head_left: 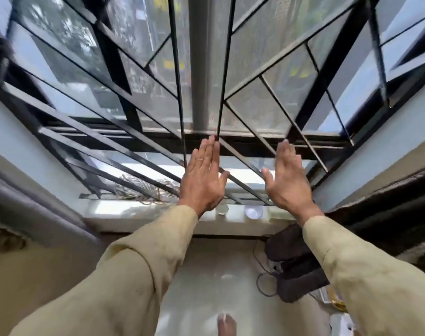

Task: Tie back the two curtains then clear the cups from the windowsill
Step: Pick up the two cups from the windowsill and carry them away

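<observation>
My left hand (203, 175) and my right hand (287, 178) are both raised flat in front of the window grille, fingers stretched out, holding nothing. Below them two cups stand on the white windowsill (124, 209): a clear glass (222, 209) partly hidden by my left wrist, and a white cup (253, 212) to its right. A grey curtain (25, 197) hangs bunched at the left edge. A dark curtain (388, 214) hangs at the right edge.
Black metal bars (134, 112) cover the window. A tangle of thin cord (143, 190) lies on the sill's left part. Dark cloth (293, 260) and cables sit on the floor below the sill at right. A bare foot (227, 323) shows on the pale floor.
</observation>
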